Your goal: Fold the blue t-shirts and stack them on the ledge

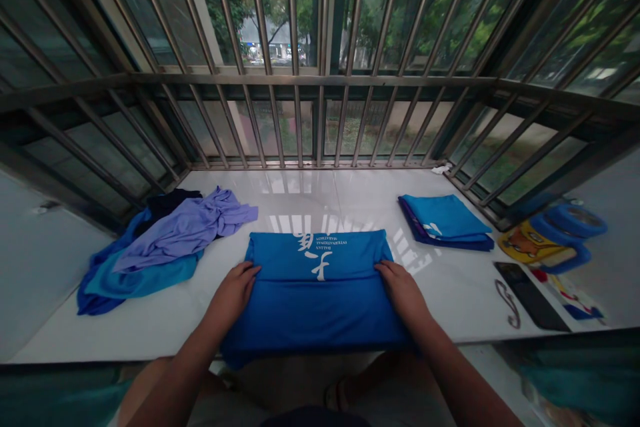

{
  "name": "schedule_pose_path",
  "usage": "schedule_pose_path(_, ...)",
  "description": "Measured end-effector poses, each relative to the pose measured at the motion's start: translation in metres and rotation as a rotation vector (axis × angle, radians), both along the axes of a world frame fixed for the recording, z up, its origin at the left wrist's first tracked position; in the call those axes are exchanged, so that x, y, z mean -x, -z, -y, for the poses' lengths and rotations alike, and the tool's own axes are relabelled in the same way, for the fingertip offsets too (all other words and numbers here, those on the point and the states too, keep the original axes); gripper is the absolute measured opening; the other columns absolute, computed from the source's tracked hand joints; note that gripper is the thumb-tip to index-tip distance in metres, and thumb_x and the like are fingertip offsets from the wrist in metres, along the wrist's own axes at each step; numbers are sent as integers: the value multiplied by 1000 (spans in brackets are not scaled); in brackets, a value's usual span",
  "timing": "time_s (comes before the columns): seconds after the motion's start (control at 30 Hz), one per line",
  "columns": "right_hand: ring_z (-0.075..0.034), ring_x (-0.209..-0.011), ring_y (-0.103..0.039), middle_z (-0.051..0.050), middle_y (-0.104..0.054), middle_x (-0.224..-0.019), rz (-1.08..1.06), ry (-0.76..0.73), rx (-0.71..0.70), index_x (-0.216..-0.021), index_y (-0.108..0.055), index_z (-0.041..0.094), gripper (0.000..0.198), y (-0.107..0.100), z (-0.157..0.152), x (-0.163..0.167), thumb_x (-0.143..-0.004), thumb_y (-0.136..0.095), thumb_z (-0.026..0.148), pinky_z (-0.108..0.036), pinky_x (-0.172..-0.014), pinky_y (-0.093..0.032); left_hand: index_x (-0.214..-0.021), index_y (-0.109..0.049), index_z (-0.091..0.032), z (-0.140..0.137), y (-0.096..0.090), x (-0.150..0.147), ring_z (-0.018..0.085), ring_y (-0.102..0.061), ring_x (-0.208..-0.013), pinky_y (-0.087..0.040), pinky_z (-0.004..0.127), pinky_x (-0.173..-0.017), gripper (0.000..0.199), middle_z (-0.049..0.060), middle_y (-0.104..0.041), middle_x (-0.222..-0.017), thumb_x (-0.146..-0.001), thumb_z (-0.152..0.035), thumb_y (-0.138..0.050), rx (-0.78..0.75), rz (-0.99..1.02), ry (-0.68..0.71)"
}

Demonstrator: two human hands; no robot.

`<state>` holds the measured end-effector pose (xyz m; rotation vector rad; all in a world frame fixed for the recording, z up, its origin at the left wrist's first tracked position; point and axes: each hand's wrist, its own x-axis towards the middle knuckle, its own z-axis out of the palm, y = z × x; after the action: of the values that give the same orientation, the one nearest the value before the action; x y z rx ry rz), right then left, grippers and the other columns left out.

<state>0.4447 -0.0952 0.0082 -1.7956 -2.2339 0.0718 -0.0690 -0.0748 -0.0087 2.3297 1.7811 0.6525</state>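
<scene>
A blue T-shirt (320,313) with white lettering lies in front of me on the white sill. Its far part is folded over toward me, and its near part hangs over the sill's front edge. At the left end of the fold, my left hand (240,285) pinches the fabric between thumb and fingers. My right hand (404,288) grips the matching right end in the same way. Both hands are closed on the cloth, level with each other. The underside of the shirt is hidden.
Unfolded clothes, with a lavender garment (185,233) on top, are heaped at left. Folded clothes (450,217) are stacked at right. Beyond them are a yellow-and-blue cartoon container (543,243), a black phone (530,297) and a curved brownish item (509,305). Metal bars (320,80) enclose the sill.
</scene>
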Motion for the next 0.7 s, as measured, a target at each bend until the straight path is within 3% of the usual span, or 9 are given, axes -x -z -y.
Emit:
schedule_pose_path(0.1, -36, -128, -71, -15, -72, -147, 88, 12, -10, -137, -77, 24, 45, -23, -26, 3, -102, -50, 15, -51, -106, -59, -130, -79, -18, -8, -7, -14, 35, -72, -128, -58, 56, -114, 44, 19, -73, -144, -104, -31, -47, -40, -36, -26)
schedule_pose_path(0.17, -37, -126, -72, -17, -71, -147, 136, 11, -80, -140, -75, 23, 42, -30, -22, 2, -104, -52, 19, -51, -103, -60, -136, -76, -18, 6, -11, -17, 35, -70, -132, -57, 56, -116, 43, 18, -71, -149, -107, -34, -48, -93, -66, 4)
schedule_pose_path(0.23, -34, -119, -74, -17, -74, -138, 156, -41, -137, -137, -75, 22, 37, -27, 0, -6, -107, -54, 26, -48, -102, -60, -141, -72, -24, 37, -10, -9, 33, -69, -134, -56, 53, -117, 41, 14, -70, -151, -107, -41, -57, -135, -116, 101)
schedule_pose_path(0.3, -31, -112, -75, -15, -78, -128, 162, -144, -150, -132, -76, 23, 32, -15, 35, -21, -107, -59, 35, -45, -100, -61, -150, -65, -30, 78, -4, 6, 32, -68, -136, -56, 50, -117, 52, 10, -69, -155, -100, -44, -70, -154, -201, 251)
schedule_pose_path(0.4, -33, -128, -70, -14, -72, -145, 198, -316, -150, -147, -67, 26, 53, 9, 91, -46, -98, -72, 45, -49, -109, -57, -168, -46, -34, 131, 12, 32, 31, -61, -147, -53, 48, -120, 82, 7, -57, -168, -92, -34, -78, -157, -390, 359)
schedule_pose_path(0.47, -35, -146, -59, -12, -59, -164, 246, -366, -172, -163, -53, 27, 71, 24, 116, -60, -95, -72, 37, -54, -121, -48, -172, -38, -38, 148, 21, 44, 30, -54, -154, -49, 50, -124, 88, 4, -48, -175, -93, -22, -72, -160, -509, 339)
schedule_pose_path(0.57, -30, -159, -48, -6, -50, -172, 280, -335, -221, -173, -37, 32, 84, 36, 130, -72, -95, -56, 7, -55, -130, -39, -171, -36, -47, 151, 28, 51, 31, -54, -155, -51, 55, -122, 91, 1, -43, -177, -92, -12, -64, -163, -556, 321)
schedule_pose_path(0.63, -25, -157, -50, -2, -54, -169, 240, -346, -213, -173, -36, 37, 87, 38, 129, -80, -96, -46, -2, -51, -128, -43, -169, -38, -51, 148, 28, 53, 31, -58, -152, -55, 55, -119, 94, -1, -47, -175, -89, -7, -60, -151, -508, 326)
schedule_pose_path(0.7, -23, -152, -57, 0, -60, -163, 155, -377, -167, -171, -40, 41, 82, 36, 126, -88, -99, -42, 1, -47, -122, -52, -167, -40, -54, 148, 27, 55, 30, -63, -147, -59, 52, -117, 97, -2, -54, -169, -86, -3, -55, -118, -409, 329)
